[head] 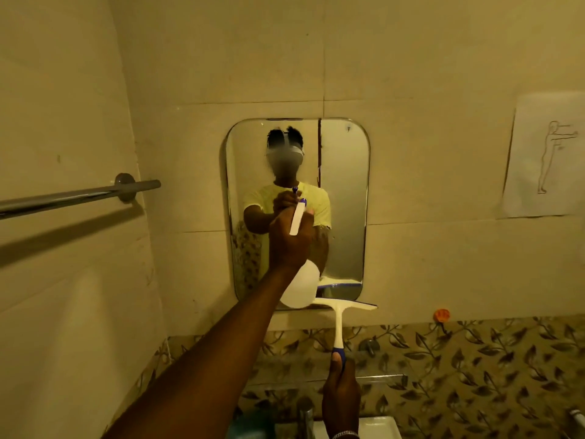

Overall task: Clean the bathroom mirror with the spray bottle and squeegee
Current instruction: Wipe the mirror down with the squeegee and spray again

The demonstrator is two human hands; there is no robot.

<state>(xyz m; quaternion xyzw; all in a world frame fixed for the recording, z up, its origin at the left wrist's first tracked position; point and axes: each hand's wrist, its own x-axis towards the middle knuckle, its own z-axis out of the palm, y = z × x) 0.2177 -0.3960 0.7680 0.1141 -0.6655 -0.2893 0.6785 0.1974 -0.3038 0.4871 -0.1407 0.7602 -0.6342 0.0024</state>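
A rounded rectangular mirror (pixel 343 191) hangs on the tiled wall and reflects a person in a yellow shirt. My left hand (pixel 289 239) is raised in front of its middle, gripping a white spray bottle (pixel 300 286) whose nozzle points at the glass. Lower down, my right hand (pixel 340 397) holds the blue grip of a white squeegee (pixel 340 312). The squeegee stands upright, its blade lying level along the mirror's bottom edge. My left forearm hides the mirror's lower left part.
A chrome towel bar (pixel 79 196) sticks out from the left wall. A paper sheet with a line drawing (pixel 547 156) is taped at the right. Below are leaf-patterned tiles (pixel 474 359), an orange hook (pixel 442 314), a tap (pixel 305 410) and a white basin (pixel 380 426).
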